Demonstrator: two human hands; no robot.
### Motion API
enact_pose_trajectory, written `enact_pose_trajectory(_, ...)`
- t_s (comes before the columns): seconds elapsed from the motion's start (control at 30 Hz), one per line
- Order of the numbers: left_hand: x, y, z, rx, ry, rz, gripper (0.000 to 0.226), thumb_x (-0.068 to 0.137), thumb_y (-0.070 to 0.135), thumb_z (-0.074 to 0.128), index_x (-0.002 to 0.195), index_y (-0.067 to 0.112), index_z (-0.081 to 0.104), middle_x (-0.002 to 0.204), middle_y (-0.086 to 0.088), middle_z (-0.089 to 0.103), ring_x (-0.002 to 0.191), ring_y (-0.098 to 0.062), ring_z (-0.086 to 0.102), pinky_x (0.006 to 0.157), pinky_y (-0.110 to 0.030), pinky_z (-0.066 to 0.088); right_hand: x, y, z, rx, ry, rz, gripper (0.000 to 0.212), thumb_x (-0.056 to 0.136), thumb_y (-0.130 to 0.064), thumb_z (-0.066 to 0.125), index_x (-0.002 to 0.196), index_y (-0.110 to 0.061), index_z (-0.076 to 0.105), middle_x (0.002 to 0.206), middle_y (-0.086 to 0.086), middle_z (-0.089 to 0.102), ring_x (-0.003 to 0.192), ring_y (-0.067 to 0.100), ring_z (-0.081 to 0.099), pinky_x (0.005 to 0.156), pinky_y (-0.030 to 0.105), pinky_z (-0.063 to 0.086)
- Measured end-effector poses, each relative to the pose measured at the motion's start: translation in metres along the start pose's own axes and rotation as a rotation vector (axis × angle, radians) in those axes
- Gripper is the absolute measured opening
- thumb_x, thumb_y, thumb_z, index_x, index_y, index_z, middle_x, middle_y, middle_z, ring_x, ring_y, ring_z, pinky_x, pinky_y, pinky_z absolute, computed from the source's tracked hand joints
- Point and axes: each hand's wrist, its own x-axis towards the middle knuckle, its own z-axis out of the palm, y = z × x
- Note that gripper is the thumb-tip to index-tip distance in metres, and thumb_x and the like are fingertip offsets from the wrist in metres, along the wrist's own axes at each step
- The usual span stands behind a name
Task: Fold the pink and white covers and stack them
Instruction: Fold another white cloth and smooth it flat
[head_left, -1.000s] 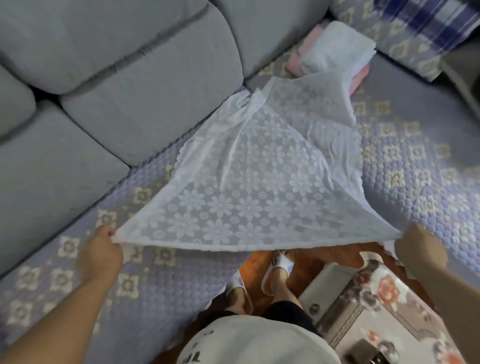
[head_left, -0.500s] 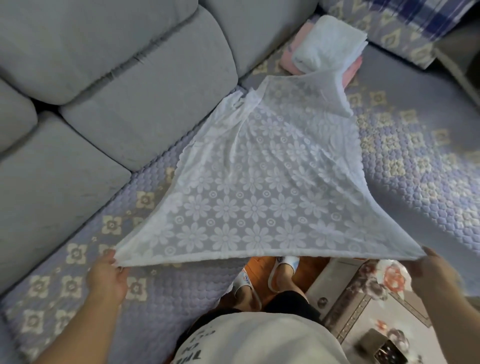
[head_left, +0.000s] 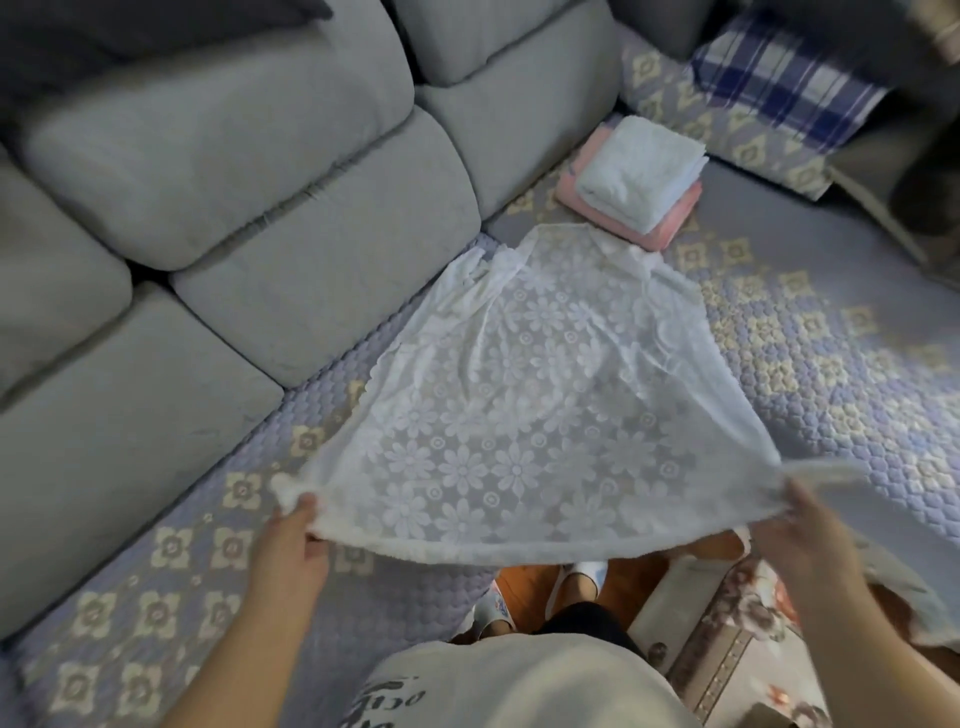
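A sheer white lace cover with a flower pattern is stretched over the sofa seat, its far end lying on the seat and its near edge lifted. My left hand pinches the near left corner. My right hand grips the near right corner, blurred by motion. Behind the cover's far end sits a stack: a folded white cover on top of a folded pink cover.
The grey sofa back cushions run along the left. A quilted lilac seat pad covers the seat. A blue plaid pillow lies at the far right. A floral-topped low table stands by my feet.
The lace cover's far end has slid toward me, off the folded stack. Both hands still hold the near corners, and the view has pulled back.
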Motion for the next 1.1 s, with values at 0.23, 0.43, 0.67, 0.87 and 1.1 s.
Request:
enact_pose_trajectory(0.23,-0.128,-0.036,0.082,0.476,-0.471,0.159,0.061,0.083,-0.008,0.072,0.126,0.031,0.052,0.105,0.001,0.074,0.091,-0.011,0.074,0.07,-0.027,0.059,-0.091,0.079,0.193,-0.686,-0.131,-0.206,0.01,0.093,-0.011,0.065,0.09,-0.001,0.066,0.091,0.028,0.068,0.071,0.024,0.063,0.065,0.04,0.05)
enact_pose_trajectory(0.43,-0.152,-0.031,0.1,0.251,-0.52,-0.108,0.023,0.093,-0.003,0.061,0.114,0.003,0.068,0.107,-0.024,0.073,0.091,-0.036,0.073,0.075,-0.039,0.059,-0.104,0.104,0.234,-0.967,-0.27,-0.233,0.034,0.086,-0.044,0.071,0.084,-0.011,0.062,0.083,0.015,0.068,0.072,0.02,0.065,0.068,0.039,0.052)
enact_pose_trajectory(0.67,-0.156,-0.018,0.095,0.428,-0.534,0.05,0.013,0.097,0.012,0.063,0.106,0.007,0.07,0.099,-0.016,0.076,0.093,-0.036,0.073,0.087,-0.047,0.059,-0.103,0.087,0.24,-0.917,-0.267,-0.276,0.004,0.092,-0.007,0.063,0.094,-0.011,0.061,0.089,0.015,0.071,0.085,0.032,0.07,0.08,0.047,0.059)
enact_pose_trajectory(0.87,-0.167,-0.006,0.096,0.647,-0.558,0.349,0.02,0.097,0.022,0.062,0.086,0.005,0.062,0.073,-0.003,0.063,0.069,-0.015,0.06,0.064,-0.027,0.048,-0.105,0.073,0.249,-0.933,-0.109,-0.459,0.038,0.096,-0.025,0.063,0.062,-0.019,0.046,0.057,-0.011,0.046,0.059,0.013,0.047,0.07,0.045,0.052)
enact_pose_trajectory(1.1,-0.174,-0.003,0.093,0.638,-0.601,0.366,0.013,0.093,0.017,0.063,0.087,0.006,0.062,0.065,-0.005,0.055,0.065,-0.012,0.056,0.073,-0.041,0.056,-0.123,0.084,0.257,-1.056,-0.219,-0.522,0.017,0.089,-0.011,0.069,0.09,-0.026,0.063,0.083,-0.007,0.068,0.079,0.003,0.062,0.07,0.016,0.049)
